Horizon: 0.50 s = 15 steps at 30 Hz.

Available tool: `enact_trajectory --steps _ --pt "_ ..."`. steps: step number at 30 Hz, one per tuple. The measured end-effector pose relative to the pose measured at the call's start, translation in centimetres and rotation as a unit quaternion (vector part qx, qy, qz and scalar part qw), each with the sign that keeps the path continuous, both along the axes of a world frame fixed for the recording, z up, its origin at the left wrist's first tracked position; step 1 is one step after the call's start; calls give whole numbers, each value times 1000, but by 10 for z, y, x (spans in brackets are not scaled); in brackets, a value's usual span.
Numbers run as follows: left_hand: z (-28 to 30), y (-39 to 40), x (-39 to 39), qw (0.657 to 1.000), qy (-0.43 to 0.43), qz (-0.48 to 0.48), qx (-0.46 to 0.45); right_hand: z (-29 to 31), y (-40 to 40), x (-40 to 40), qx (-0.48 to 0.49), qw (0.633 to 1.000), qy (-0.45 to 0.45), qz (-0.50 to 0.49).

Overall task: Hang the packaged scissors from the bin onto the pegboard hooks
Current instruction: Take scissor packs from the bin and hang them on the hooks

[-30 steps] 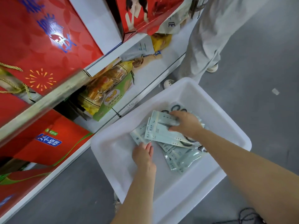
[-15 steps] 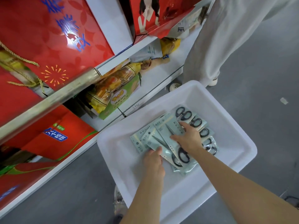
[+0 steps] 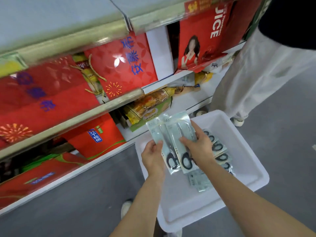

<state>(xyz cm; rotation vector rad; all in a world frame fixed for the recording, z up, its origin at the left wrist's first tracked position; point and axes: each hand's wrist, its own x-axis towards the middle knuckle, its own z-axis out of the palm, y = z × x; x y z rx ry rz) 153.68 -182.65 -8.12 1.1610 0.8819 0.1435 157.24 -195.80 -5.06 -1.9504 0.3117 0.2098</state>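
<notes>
So this was the pick-up step, as far as we could judge; we had both hands on a small fanned bunch of packaged scissors (image 3: 171, 139), lifted clear above the white bin (image 3: 246, 151) and not yet anywhere near a hook; our left hand (image 3: 153, 157) pinched the left edge of the bunch with the thumb on the front, and our right hand (image 3: 199, 147) gripped it from the right, fingers wrapped over the packs; so neither hand was free or spread wide.

Counting: two black-handled pairs showed plainly in the held bunch, and there looked to be a third pack tucked behind on the left, though we couldn't swear to it; down in the bin, the leftover packs (image 3: 220, 152) overlapped, maybe four with handles showing plus one or two lying face down near the front; one bin; two hands.

No pegboard or hooks showed anywhere here; only the shelves (image 3: 119, 101) of red gift boxes (image 3: 123, 64) and snack bags (image 3: 148, 106), plus another person's pale trousers (image 3: 256, 79) beside the bin; so the next move, we reckoned, called for turning to find the pegboard, squaring up the bunch, and lining the hang holes at the top of the packs up with a hook.
</notes>
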Motion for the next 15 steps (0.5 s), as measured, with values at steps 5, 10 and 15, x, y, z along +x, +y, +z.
enact_trajectory --steps 5,10,15 --pt "69 48 1 995 -82 43 41 61 56 1 37 997 -61 13" --pt "132 120 1 968 -170 73 167 123 135 -1 78 984 -156 39" --pt "209 210 -17 940 -227 108 230 192 227 -17 122 967 -215 65"
